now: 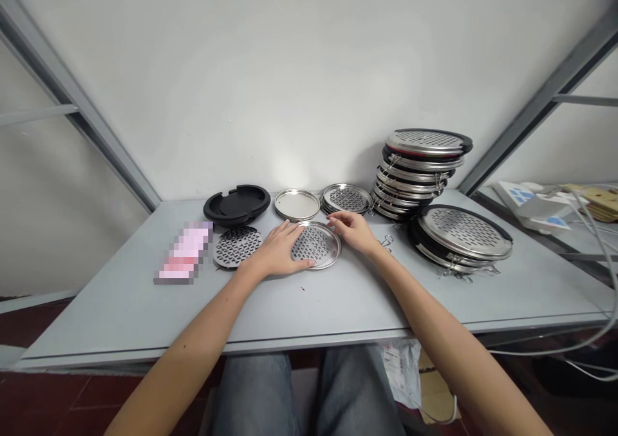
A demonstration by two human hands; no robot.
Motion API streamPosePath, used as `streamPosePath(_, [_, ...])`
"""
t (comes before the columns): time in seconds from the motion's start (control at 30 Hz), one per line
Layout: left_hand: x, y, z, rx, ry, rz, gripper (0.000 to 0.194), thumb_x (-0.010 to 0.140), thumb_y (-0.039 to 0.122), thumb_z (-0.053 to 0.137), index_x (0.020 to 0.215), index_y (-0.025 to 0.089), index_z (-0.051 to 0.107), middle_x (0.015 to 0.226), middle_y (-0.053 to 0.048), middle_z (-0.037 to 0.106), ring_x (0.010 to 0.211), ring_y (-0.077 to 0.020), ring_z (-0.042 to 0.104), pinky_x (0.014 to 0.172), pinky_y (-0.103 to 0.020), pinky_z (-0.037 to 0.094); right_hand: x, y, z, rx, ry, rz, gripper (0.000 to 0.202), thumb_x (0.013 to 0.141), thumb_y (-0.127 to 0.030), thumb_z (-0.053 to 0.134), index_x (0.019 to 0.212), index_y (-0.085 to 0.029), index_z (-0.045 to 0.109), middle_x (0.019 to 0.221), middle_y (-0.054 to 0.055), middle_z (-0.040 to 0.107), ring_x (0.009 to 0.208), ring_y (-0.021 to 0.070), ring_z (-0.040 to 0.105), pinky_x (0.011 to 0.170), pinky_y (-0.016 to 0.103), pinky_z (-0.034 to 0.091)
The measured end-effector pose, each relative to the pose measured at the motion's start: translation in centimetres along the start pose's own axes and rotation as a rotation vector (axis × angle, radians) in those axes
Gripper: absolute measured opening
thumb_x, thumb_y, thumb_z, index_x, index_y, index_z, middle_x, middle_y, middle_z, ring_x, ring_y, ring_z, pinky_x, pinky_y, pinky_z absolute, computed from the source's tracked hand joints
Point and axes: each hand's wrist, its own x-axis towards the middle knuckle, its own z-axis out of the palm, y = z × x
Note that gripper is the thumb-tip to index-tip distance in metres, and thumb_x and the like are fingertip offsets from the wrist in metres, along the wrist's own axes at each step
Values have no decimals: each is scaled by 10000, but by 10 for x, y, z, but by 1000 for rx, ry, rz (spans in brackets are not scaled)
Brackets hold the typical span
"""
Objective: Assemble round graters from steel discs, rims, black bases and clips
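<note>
A round metal plate with grater-like holes and a raised rim point(318, 246) lies flat on the table in front of me. My left hand point(277, 252) spans its left side, fingers on the far rim and thumb at the near rim. At the plate's upper right edge is my right hand point(355, 230), its fingertips curled and pinched together; whatever is between them is too small to make out. Just left of my left hand lies a loose perforated metal disc point(236, 246). Behind the plate are a plain round metal lid point(297, 203) and a small pile of perforated plates point(346, 199).
Black round rings point(236, 205) sit at the back left, near a blurred pink item point(186, 252). At the right stand a tall clipped stack of plates point(422, 172) and a shorter one point(461, 233). Loose binder clips point(387, 241) lie beside my right forearm. White cables point(599, 249) hang at far right.
</note>
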Motion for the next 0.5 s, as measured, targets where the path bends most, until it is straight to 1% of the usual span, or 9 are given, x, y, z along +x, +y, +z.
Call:
streamPosePath(0.23, [2, -1, 3, -19, 5, -29, 907, 768, 666, 566, 1480, 177, 289, 1527, -118, 323, 1426, -362, 210, 1141, -477, 223, -1, 1, 0, -57, -4, -13, 309, 837, -392, 545, 951, -153, 703, 849, 71, 731, 656, 180, 642, 639, 287, 497])
streamPosePath(0.37, [3, 1, 3, -9, -1, -40, 881, 781, 645, 564, 1477, 175, 295, 1520, -117, 337, 1423, -364, 217, 1141, -481, 219, -1, 2, 1, -63, -10, -18, 314, 839, -390, 538, 960, -149, 700, 842, 69, 727, 637, 176, 636, 632, 289, 491])
streamPosePath(0.5, [4, 4, 2, -6, 3, -51, 882, 769, 608, 599, 1471, 160, 308, 1517, -122, 339, 1422, -361, 215, 1144, -467, 224, -1, 1, 2, -92, 1, -33, 307, 840, -377, 534, 954, -144, 699, 857, 75, 731, 680, 185, 644, 662, 293, 493])
